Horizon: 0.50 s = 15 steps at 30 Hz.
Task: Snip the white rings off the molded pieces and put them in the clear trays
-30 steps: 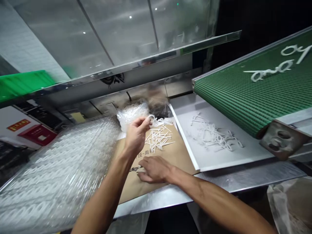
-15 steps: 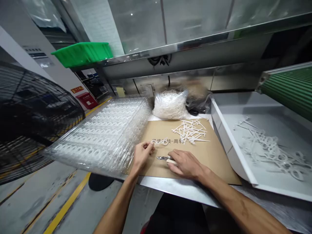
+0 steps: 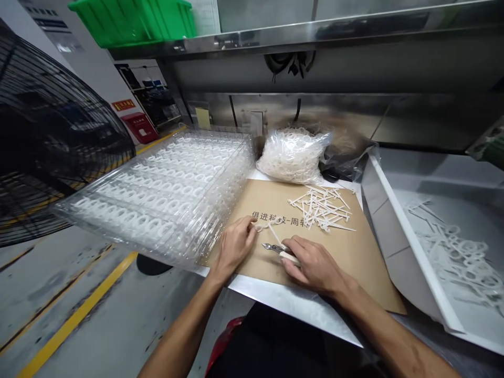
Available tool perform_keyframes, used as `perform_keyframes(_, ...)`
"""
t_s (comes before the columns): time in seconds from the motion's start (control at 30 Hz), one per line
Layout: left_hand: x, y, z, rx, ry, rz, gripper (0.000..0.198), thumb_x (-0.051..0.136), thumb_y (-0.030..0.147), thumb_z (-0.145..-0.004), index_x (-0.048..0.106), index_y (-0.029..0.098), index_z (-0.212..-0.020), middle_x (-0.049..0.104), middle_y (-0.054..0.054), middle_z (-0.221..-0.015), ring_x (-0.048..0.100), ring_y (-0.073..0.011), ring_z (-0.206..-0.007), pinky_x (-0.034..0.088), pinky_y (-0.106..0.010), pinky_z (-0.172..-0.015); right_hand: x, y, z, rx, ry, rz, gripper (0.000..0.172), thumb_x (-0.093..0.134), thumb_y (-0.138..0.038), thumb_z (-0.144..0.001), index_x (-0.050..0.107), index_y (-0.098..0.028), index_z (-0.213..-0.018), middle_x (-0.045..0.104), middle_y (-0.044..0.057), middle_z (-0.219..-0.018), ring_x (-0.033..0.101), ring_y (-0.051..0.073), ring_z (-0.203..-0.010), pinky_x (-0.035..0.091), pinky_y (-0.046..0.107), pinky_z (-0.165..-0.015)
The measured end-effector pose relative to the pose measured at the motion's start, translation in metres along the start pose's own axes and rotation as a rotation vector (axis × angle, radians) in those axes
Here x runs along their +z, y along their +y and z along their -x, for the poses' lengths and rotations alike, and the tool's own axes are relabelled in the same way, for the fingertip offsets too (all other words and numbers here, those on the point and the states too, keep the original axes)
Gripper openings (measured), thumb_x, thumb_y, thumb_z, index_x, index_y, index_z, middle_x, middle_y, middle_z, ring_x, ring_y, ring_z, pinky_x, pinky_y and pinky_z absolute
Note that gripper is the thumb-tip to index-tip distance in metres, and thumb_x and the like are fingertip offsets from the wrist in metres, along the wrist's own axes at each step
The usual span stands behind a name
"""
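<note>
Logging left to right; black wire-guarded floor fan (image 3: 51,136) standing beyond the left end of the tabletop; stack of clear plastic trays (image 3: 157,199) lying against the left edge of the kraft card (image 3: 338,262), rows of white plastic rings filling each layer; stainless tabletop (image 3: 283,302) carrying card and stack, its front edge showing below both; left hand (image 3: 236,247) resting near the middle of the card's front half, fingers closed in a firm pinch on a white plastic strand (image 3: 270,224); right hand (image 3: 311,265) just beside it, clenched around the cream handle of a pair of side cutters (image 3: 273,248); cutter jaws pointing left, tips near the strand, contact with it impossible to confirm; clear bag of white rings (image 3: 293,157) sitting at the card's far edge, well filled; loose heap of white plastic pins (image 3: 321,209) lying near the far right corner of the card; white-rimmed tray (image 3: 405,247) standing past the card's right edge, a tangle of white plastic runners (image 3: 457,257) remaining inside; pins heaped, bag filled, tangle not cleared.
</note>
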<state>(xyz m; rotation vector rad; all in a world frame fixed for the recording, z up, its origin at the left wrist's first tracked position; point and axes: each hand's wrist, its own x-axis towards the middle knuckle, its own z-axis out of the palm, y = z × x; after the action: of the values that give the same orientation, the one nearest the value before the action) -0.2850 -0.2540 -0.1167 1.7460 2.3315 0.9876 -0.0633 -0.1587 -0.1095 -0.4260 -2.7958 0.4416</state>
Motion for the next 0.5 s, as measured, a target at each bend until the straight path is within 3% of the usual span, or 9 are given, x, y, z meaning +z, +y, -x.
perform_keyframes(0.2, 0.0023, -0.0024, -0.0022, -0.001, -0.025, 0.022, 0.016, 0.049, 0.023, -0.097, 0.065, 0.021, -0.099, 0.073, -0.005, -0.09, 0.068, -0.0198, -0.082, 0.046, -0.03, -0.076, 0.0007, 0.0015, 0.001, -0.011, 0.035, -0.027, 0.025, 0.047, -0.028, -0.095, 0.058, -0.015, -0.114, 0.065, 0.009, -0.092, 0.063, 0.023, -0.083, 0.05, 0.034, -0.076)
perform_keyframes(0.4, 0.0041, 0.0008, 0.0016, 0.019, -0.006, -0.081, 0.018, 0.049, 0.024, -0.098, 0.066, 0.021, -0.098, 0.068, -0.006, -0.092, 0.065, -0.0209, -0.088, 0.046, -0.031, -0.081, -0.0002, 0.0011, 0.0011, -0.012, 0.031, -0.035, 0.024, 0.048, -0.027, -0.095, 0.057, -0.016, -0.114, 0.065, 0.01, -0.092, 0.064, 0.024, -0.084, 0.051, 0.035, -0.077)
perform_keyframes(0.5, 0.004, 0.0021, 0.0037, 0.007, -0.002, -0.098, 0.02, 0.051, 0.031, -0.098, 0.066, 0.021, -0.106, 0.067, -0.006, -0.098, 0.065, -0.0218, -0.092, 0.047, -0.032, -0.084, 0.0016, 0.0013, 0.0013, -0.005, 0.06, -0.041, 0.022, 0.048, -0.028, -0.095, 0.057, -0.017, -0.112, 0.066, 0.009, -0.091, 0.063, 0.023, -0.081, 0.051, 0.034, -0.075)
